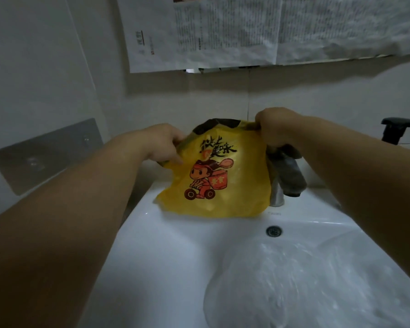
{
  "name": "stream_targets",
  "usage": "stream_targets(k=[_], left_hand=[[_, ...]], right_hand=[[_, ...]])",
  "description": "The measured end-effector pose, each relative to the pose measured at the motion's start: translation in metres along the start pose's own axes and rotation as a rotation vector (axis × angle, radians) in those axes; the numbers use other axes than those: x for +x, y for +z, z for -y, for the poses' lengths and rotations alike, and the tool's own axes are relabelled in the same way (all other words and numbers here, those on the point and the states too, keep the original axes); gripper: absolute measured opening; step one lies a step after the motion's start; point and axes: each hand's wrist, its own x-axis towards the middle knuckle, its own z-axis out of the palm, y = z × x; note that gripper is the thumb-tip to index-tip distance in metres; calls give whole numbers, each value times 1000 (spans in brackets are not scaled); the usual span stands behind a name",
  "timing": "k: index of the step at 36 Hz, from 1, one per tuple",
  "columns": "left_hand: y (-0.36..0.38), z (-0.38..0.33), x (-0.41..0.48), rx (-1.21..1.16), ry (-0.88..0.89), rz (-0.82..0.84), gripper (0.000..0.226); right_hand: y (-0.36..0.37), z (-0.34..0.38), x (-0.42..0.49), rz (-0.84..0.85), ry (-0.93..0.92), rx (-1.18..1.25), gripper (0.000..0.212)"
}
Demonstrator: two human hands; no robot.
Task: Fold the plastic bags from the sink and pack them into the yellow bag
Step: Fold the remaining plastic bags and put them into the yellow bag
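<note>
The yellow bag (225, 181), printed with a cartoon rider and black characters, stands on the back ledge of the white sink (166, 245). My left hand (162, 145) pinches its upper left edge. At the upper right corner my right hand (273, 125) grips the rim, and the mouth is held apart with a dark lining showing. A clear, crumpled plastic bag (294, 287) lies in the basin at the lower right, partly out of frame.
A metal faucet (287, 176) stands just right of the yellow bag, partly hidden by it. A black pump top (397, 129) is at the far right. Newspaper sheets (246, 31) hang on the wall above. A metal plate (45, 155) is fixed to the left wall.
</note>
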Motion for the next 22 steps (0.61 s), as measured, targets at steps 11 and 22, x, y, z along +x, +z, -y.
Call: stream_targets(k=[11, 22], left_hand=[[-10, -17, 6, 649, -42, -512, 36], [9, 6, 4, -51, -94, -448, 19]], right_hand=[[0, 1, 5, -307, 86, 173, 37], [11, 10, -4, -31, 5, 328, 42]])
